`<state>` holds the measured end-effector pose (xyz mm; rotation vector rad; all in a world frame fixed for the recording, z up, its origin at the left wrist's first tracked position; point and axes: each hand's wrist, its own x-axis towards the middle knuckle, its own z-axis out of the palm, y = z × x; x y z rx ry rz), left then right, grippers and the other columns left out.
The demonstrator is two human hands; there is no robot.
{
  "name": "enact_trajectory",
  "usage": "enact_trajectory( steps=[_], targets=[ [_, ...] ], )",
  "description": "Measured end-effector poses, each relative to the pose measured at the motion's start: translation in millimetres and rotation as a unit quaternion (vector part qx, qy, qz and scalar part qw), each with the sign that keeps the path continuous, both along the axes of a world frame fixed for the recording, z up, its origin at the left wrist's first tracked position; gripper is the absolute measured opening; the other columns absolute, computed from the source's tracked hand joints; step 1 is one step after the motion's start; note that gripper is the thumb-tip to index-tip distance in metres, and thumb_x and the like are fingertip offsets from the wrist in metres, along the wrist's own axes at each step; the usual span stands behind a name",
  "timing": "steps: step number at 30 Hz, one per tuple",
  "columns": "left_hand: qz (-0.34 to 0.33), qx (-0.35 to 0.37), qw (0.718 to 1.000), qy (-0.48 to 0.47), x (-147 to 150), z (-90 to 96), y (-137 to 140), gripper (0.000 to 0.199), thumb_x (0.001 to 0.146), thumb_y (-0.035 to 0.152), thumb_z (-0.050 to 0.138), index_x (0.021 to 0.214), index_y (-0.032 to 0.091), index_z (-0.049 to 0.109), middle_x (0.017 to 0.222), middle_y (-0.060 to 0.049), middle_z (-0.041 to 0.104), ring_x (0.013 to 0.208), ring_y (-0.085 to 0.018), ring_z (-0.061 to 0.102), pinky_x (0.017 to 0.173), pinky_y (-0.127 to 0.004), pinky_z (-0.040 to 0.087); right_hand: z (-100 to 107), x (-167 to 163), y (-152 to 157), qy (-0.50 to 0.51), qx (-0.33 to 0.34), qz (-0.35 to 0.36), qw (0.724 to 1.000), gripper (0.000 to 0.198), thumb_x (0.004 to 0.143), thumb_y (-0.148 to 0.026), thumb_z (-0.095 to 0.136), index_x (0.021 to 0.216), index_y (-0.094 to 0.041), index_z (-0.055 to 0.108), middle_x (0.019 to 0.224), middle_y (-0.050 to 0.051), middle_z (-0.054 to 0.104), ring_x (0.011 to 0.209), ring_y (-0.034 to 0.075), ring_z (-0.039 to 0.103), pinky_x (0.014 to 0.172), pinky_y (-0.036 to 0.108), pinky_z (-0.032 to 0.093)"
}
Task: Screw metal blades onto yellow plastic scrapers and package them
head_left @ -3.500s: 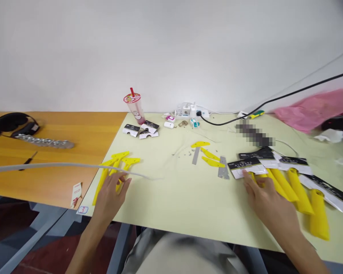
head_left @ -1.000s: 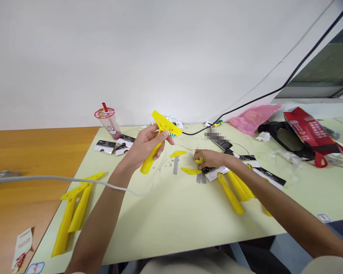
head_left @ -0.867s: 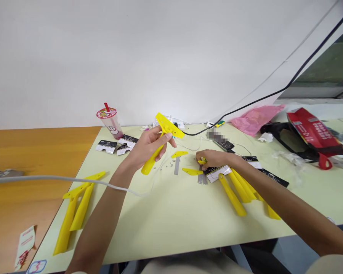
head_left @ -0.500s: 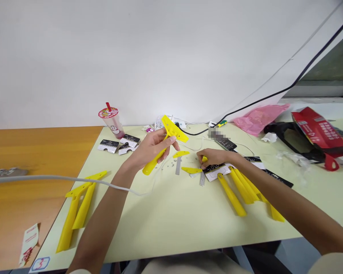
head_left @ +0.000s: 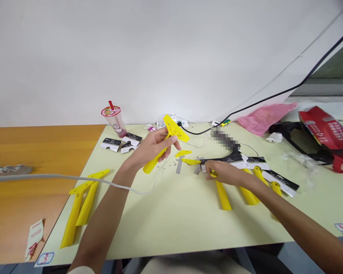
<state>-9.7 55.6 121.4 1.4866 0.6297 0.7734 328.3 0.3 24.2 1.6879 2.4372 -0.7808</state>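
Raised above the table, a yellow T-shaped scraper [head_left: 175,128] has its handle gripped by my left hand [head_left: 157,144], its wide head tilted up to the right. My right hand [head_left: 223,172] is closed low over the table around a small yellow-and-black thing [head_left: 213,173], mostly hidden by the fingers. Two loose yellow head pieces [head_left: 183,153] lie between my hands, beside a grey metal blade [head_left: 178,166] and several tiny screws [head_left: 166,165]. Several yellow handles [head_left: 223,197] lie under and beyond my right wrist.
Two yellow T-shaped scrapers [head_left: 71,220] rest at the table's left edge. Black-and-white cards [head_left: 111,144] lie near a drink cup [head_left: 116,121]; more cards [head_left: 282,182] lie at right. A pink bag [head_left: 265,118] and red box [head_left: 326,127] stand back right. A grey cable [head_left: 74,177] crosses my left forearm.
My right hand has come nearer to me and slightly right, over the top of a yellow handle. My left hand keeps the scraper nearly still. The view has shifted slightly.
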Motion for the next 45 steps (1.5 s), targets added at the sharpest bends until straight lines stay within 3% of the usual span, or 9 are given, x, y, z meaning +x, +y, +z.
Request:
enact_trajectory(
  steps=[7,11,14,18,21,24,28,33,45],
  targets=[
    [-0.012,-0.003,1.000,0.011,1,-3.5,1,0.042,0.101,0.052,0.073,0.126,0.019,0.067,0.110,-0.011,0.080,0.053,-0.007,0.056,0.045,-0.022,0.044,5,39,-18,-0.083,-0.025,-0.089,0.992,0.021,0.089,-0.044,0.067,0.086,-0.027,0.057,0.096,0.010,0.074,0.092,0.032,0.069,0.074,0.039,0.046],
    [-0.009,-0.011,1.000,0.012,2,-6.5,3,0.042,0.100,0.053,0.074,0.123,0.019,0.068,0.108,-0.011,0.079,0.056,-0.008,0.059,0.045,-0.021,0.045,9,38,-8,-0.047,-0.035,-0.085,0.995,0.027,0.086,-0.053,0.072,0.090,-0.027,0.067,0.104,0.011,0.076,0.103,0.035,0.069,0.083,0.042,0.050],
    [-0.006,-0.013,1.000,0.013,3,-8.0,3,0.041,0.098,0.054,0.075,0.119,0.019,0.068,0.106,-0.011,0.078,0.057,-0.008,0.059,0.045,-0.021,0.044,12,21,19,-0.040,-0.056,-0.055,0.996,0.032,0.090,-0.058,0.067,0.091,-0.026,0.071,0.101,0.010,0.075,0.103,0.032,0.070,0.082,0.039,0.052],
    [-0.006,-0.010,1.000,0.017,2,-6.8,3,0.041,0.097,0.053,0.076,0.117,0.018,0.067,0.110,-0.012,0.079,0.058,-0.008,0.060,0.045,-0.020,0.044,11,-3,71,-0.071,-0.067,-0.021,0.995,0.031,0.078,-0.051,0.082,0.092,-0.025,0.072,0.099,0.009,0.076,0.088,0.029,0.072,0.074,0.037,0.051],
    [0.001,-0.009,1.000,0.017,-2,-4.0,3,0.042,0.097,0.052,0.077,0.121,0.018,0.067,0.111,-0.013,0.079,0.060,-0.009,0.061,0.045,-0.020,0.044,10,-15,103,-0.080,-0.056,0.003,0.995,0.039,0.067,-0.047,0.091,0.093,-0.024,0.072,0.103,0.010,0.076,0.092,0.031,0.072,0.075,0.037,0.050],
    [0.008,-0.009,1.000,0.019,-8,-0.9,4,0.043,0.097,0.052,0.077,0.123,0.019,0.068,0.110,-0.012,0.079,0.061,-0.009,0.060,0.044,-0.020,0.043,13,-30,119,-0.093,-0.030,0.023,0.995,0.043,0.067,-0.047,0.092,0.099,-0.024,0.073,0.106,0.012,0.075,0.098,0.035,0.071,0.075,0.039,0.049],
    [0.016,-0.009,1.000,0.017,-13,1.4,6,0.042,0.096,0.050,0.078,0.122,0.019,0.069,0.109,-0.011,0.078,0.062,-0.010,0.059,0.044,-0.019,0.043,18,-63,117,-0.075,-0.002,0.082,0.994,0.035,0.080,-0.042,0.084,0.109,-0.026,0.076,0.118,0.012,0.071,0.109,0.035,0.068,0.083,0.039,0.048],
    [0.017,-0.008,1.000,0.009,-17,2.3,7,0.042,0.096,0.051,0.077,0.122,0.020,0.069,0.110,-0.012,0.078,0.064,-0.010,0.059,0.044,-0.019,0.043,9,-101,100,-0.024,-0.039,0.183,0.982,0.028,0.082,-0.025,0.082,0.109,-0.032,0.079,0.124,0.005,0.067,0.099,0.025,0.069,0.079,0.032,0.046],
    [0.029,-0.011,0.999,-0.009,-17,4.5,3,0.043,0.095,0.051,0.079,0.120,0.018,0.067,0.109,-0.011,0.077,0.062,-0.009,0.058,0.044,-0.020,0.042,6,-107,98,0.047,-0.057,0.214,0.974,0.009,0.084,-0.021,0.080,0.086,-0.023,0.071,0.105,0.004,0.068,0.095,0.023,0.066,0.078,0.029,0.045]
  ],
)
